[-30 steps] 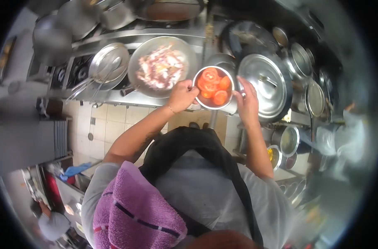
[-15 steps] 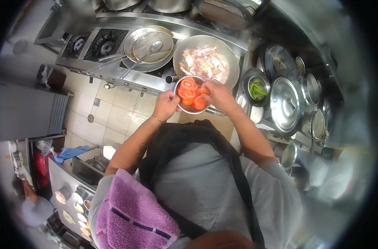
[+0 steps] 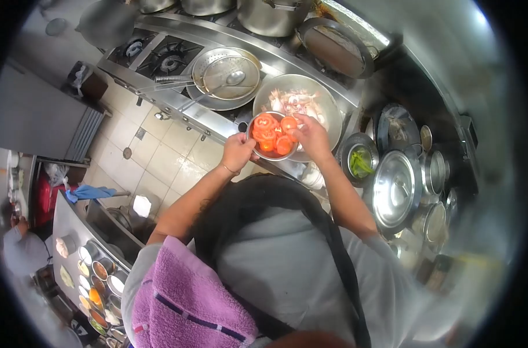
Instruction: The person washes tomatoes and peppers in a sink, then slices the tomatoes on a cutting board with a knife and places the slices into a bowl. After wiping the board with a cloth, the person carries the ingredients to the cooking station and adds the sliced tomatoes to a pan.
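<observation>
A metal bowl of sliced tomatoes [image 3: 266, 134] is held in front of my body, just over the near edge of the wide pan. My left hand [image 3: 237, 153] grips the bowl [image 3: 268, 156] by its left side, thumb at the rim. At the bowl's right side, my right hand [image 3: 311, 137] has its fingertips closed on a tomato slice [image 3: 289, 123]. Pale pink pieces, like raw shrimp or seafood, lie in the wide pan [image 3: 331, 100] behind the bowl; its near part is partly covered by the bowl and my right hand.
Strainers with a ladle [image 3: 235, 78] rest on the stove to the left. Large pots [image 3: 270, 17] line the back. On the right are a dish of green strips [image 3: 361, 161] and a domed lid [image 3: 394, 188]. Condiment containers [image 3: 96, 296] and another person [image 3: 25, 250] are behind left.
The camera view has turned, shifting the stove right and down. My right fingers have lifted a tomato slice slightly toward the bowl's upper right rim. My left hand keeps its grip on the bowl.
</observation>
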`<move>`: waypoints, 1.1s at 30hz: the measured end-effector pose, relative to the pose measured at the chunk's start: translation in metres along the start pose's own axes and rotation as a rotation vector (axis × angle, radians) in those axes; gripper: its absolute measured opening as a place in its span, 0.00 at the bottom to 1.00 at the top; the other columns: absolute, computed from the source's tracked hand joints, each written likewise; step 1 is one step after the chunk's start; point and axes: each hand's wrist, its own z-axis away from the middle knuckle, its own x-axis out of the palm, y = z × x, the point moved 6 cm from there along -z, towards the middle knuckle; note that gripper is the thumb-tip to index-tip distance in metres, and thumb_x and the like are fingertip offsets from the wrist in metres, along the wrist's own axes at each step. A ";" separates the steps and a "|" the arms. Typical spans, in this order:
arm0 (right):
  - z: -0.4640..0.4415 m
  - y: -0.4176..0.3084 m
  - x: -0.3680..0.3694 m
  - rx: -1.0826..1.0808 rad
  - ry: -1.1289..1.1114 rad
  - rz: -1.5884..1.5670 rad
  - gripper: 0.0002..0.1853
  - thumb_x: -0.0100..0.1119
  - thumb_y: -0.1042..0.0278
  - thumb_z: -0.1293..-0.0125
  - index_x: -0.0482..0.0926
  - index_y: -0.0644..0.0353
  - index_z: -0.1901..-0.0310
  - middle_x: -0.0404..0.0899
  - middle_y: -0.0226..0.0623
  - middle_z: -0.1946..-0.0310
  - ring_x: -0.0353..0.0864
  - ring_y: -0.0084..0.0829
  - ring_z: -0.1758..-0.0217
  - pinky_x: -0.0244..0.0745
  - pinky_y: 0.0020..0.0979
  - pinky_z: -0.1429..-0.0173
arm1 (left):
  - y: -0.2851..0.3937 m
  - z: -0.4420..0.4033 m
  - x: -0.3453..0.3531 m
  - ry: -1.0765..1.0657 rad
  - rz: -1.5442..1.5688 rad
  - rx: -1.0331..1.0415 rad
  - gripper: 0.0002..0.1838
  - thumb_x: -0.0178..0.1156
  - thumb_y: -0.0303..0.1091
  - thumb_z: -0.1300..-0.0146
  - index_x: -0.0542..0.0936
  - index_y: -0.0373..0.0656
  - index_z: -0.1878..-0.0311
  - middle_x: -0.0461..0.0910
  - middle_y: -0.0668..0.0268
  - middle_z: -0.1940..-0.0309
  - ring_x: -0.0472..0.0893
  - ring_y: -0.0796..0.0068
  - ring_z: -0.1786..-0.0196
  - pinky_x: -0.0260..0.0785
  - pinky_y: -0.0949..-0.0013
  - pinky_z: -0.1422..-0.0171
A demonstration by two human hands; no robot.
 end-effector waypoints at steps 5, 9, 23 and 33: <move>0.007 -0.002 -0.010 -0.139 -0.011 0.188 0.29 0.73 0.75 0.41 0.81 0.53 0.35 0.85 0.49 0.51 0.87 0.52 0.55 0.83 0.44 0.44 | -0.002 -0.008 0.009 0.059 -0.055 -0.003 0.09 0.58 0.28 0.29 0.75 0.38 0.67 0.78 0.65 0.74 0.81 0.76 0.76 0.83 0.70 0.69; 0.004 0.021 -0.010 0.003 -0.044 0.015 0.22 0.73 0.74 0.40 0.85 0.56 0.42 0.90 0.40 0.57 0.89 0.38 0.57 0.83 0.35 0.49 | -0.013 -0.010 0.008 0.089 -0.048 0.002 0.08 0.58 0.28 0.29 0.77 0.36 0.66 0.80 0.65 0.72 0.81 0.77 0.75 0.83 0.71 0.68; -0.145 0.162 0.014 -0.036 0.289 0.076 0.16 0.70 0.64 0.33 0.88 0.55 0.45 0.90 0.41 0.56 0.89 0.33 0.60 0.83 0.35 0.54 | 0.018 0.032 -0.039 0.335 -0.070 0.053 0.10 0.58 0.29 0.30 0.80 0.29 0.62 0.83 0.60 0.72 0.86 0.73 0.74 0.81 0.72 0.70; -0.074 -0.018 0.063 -0.350 -0.179 0.115 0.16 0.76 0.60 0.36 0.81 0.59 0.55 0.87 0.42 0.60 0.88 0.37 0.62 0.82 0.38 0.54 | 0.024 0.029 -0.037 0.353 -0.126 0.076 0.11 0.59 0.29 0.30 0.80 0.27 0.59 0.84 0.60 0.72 0.87 0.71 0.74 0.81 0.71 0.70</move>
